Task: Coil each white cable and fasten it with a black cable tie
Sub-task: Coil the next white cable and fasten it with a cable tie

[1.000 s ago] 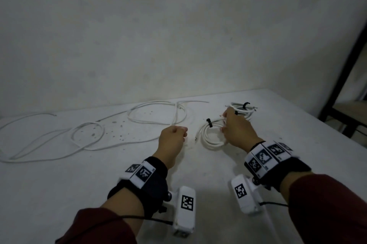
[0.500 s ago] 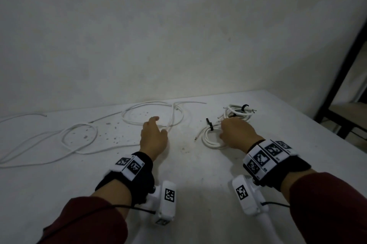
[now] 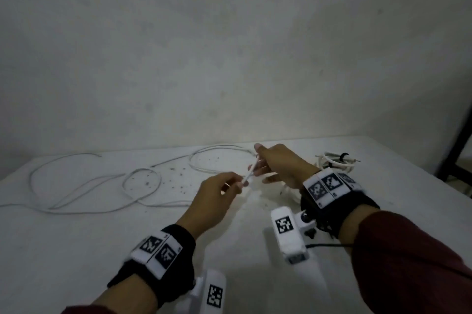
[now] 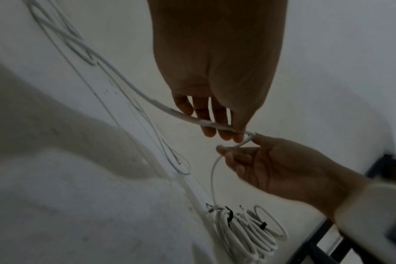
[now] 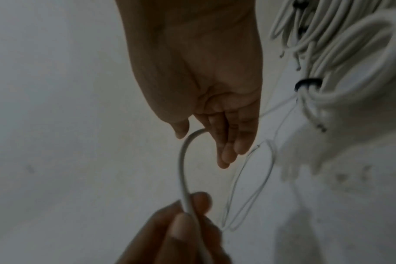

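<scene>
Next loose cable taken up; coiling about to start.

The loose white cable (image 3: 249, 173) is raised off the counter (image 3: 76, 249) at centre, its slack trailing toward 9 o'clock. The left hand (image 3: 217, 196) pinches it; the right hand (image 3: 278, 165) holds the end between thumb and fingers. Two tied coils (image 4: 244, 230) lie at 3 o'clock. Next move, judged: form a first loop. Half a second ago both hands lay on the counter, cable untouched.

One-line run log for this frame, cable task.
step: start coiling loose white cable | left hand: pinches cable | right hand: holds cable end | tied coils: two, on table
</scene>
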